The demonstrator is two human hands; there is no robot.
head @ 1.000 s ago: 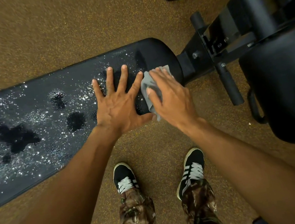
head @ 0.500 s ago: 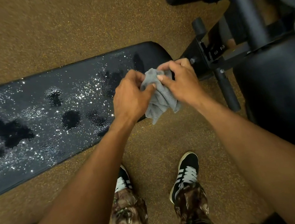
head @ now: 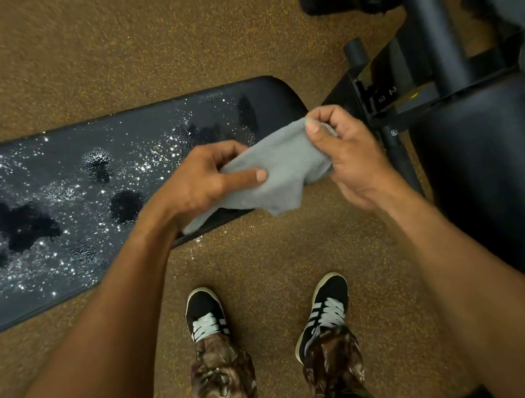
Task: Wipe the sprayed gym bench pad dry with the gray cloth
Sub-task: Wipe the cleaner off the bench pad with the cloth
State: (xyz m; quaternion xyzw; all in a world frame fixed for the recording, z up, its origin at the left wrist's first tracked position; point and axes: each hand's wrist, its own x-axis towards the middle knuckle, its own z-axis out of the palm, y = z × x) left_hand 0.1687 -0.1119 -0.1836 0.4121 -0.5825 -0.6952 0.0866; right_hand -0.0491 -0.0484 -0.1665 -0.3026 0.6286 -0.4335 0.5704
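**Two Hands Hold the Gray Cloth Over the Wet Bench Pad**

Head view: The person holds the gray cloth (head: 280,166) with both hands over the end of the black bench pad (head: 49,181) that meets the black metal frame (head: 409,100). The left hand (head: 198,181) pinches one side of the cloth, thumb on top. The right hand (head: 346,153) pinches the other side with curled fingers. One cloth corner hangs past the pad's near edge. Shiny water drops and dark wet spots cover most of the pad. On the near side of the pad, two black shoes (head: 205,315) with white laces stand on the brown floor (head: 263,259).
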